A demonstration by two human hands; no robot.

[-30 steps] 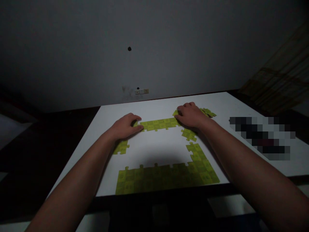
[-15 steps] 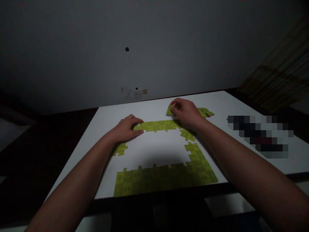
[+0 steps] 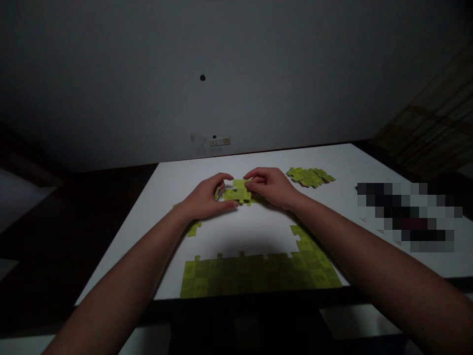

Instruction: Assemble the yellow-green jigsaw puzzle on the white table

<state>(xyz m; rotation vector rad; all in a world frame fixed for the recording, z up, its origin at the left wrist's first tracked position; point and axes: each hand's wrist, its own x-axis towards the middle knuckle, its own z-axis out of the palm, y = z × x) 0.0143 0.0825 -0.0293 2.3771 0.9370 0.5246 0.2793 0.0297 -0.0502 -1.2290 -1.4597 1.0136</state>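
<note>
A partly joined yellow-green jigsaw lies on a white table [image 3: 354,162]. Its joined bottom rows [image 3: 254,273] run along the near edge, and a right column [image 3: 305,241] rises from them. My right hand [image 3: 271,186] pinches a loose puzzle piece [image 3: 239,185] over the far row of pieces [image 3: 238,196]. My left hand [image 3: 207,197] is curled, its fingertips on the left end of that far row, close to the held piece. A small piece [image 3: 193,228] shows beside my left wrist.
A heap of loose yellow-green pieces [image 3: 309,176] lies at the back right of the table. A blurred-out dark patch [image 3: 408,217] sits on the right side. A grey wall with a socket strip [image 3: 219,141] stands behind; the floor around is dark.
My right hand has carried a piece from the right end of the far row leftward to the middle, meeting my left hand. The loose heap is uncovered now.
</note>
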